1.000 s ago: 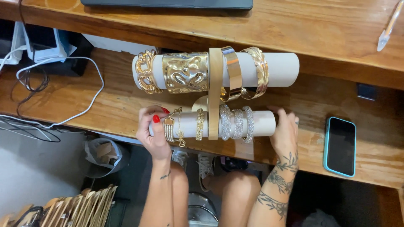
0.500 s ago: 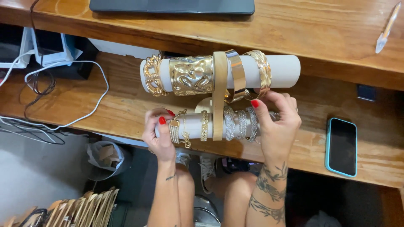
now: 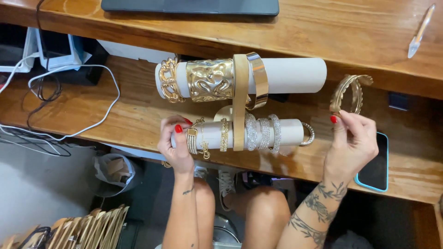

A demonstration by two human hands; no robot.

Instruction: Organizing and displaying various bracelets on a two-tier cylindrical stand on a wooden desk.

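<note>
Only the head view to go on here, looking straight down at the wooden desk (image 3: 138,115).

My left hand (image 3: 175,143) is wrapped around the left end of the lower white roll (image 3: 290,132) of the bracelet stand, fingers closed on it just beside the chain bracelet (image 3: 192,140) and the thin gold ones. That hand is basically the anchor, so I'd keep it firm, because the stand looks top-heavy with the upper roll (image 3: 295,75) carrying the chunky gold cuff (image 3: 210,79), the chain-link bangle (image 3: 168,79) and the plain polished one (image 3: 260,78).

My right hand (image 3: 353,143) is off to the right, well clear of both rolls, pinching a leaf-shaped gold cuff (image 3: 350,92) between thumb and fingertips at its lower edge. The cuff is up in the air, to the right of the upper roll's free end and above the phone (image 3: 376,170) lying on the desk.

How I'd handle it: hold the cuff by its edge like now, not by the leaf tips, since those look thin and bendy. Keep the opening square to whichever roll end it meets, and slide rather than force it. There's a small ring-like bracelet (image 3: 308,134) hanging right at the lower roll's right end, so I'd watch not to knock that off. The sparkly bands (image 3: 263,133) sit snug near the centre post (image 3: 240,101), no need to touch them.
</note>
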